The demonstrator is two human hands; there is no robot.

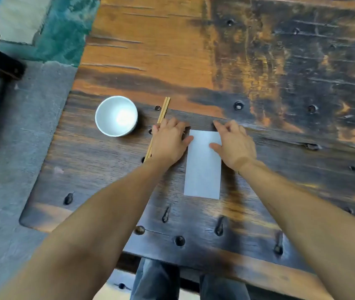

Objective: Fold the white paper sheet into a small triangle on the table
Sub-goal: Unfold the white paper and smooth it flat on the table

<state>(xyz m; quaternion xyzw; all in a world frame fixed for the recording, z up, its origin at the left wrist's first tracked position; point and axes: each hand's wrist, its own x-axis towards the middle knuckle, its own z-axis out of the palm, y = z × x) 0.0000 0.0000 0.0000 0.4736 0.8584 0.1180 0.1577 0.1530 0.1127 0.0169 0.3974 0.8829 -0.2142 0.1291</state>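
Observation:
The white paper sheet (202, 169) lies flat on the dark wooden table (258, 83) as a tall narrow rectangle. My left hand (169, 141) rests palm down beside its top left corner, with the thumb touching the paper's left edge. At the top right corner sits my right hand (234, 144), its thumb pressing on the sheet and its index finger stretched past the far edge. Neither hand lifts the paper.
A white bowl (116, 115) stands left of my hands. A pair of wooden chopsticks (159, 124) lies partly under my left hand. Metal studs dot the tabletop. The table's left edge drops to a grey floor (10, 169). My knees show below the near edge.

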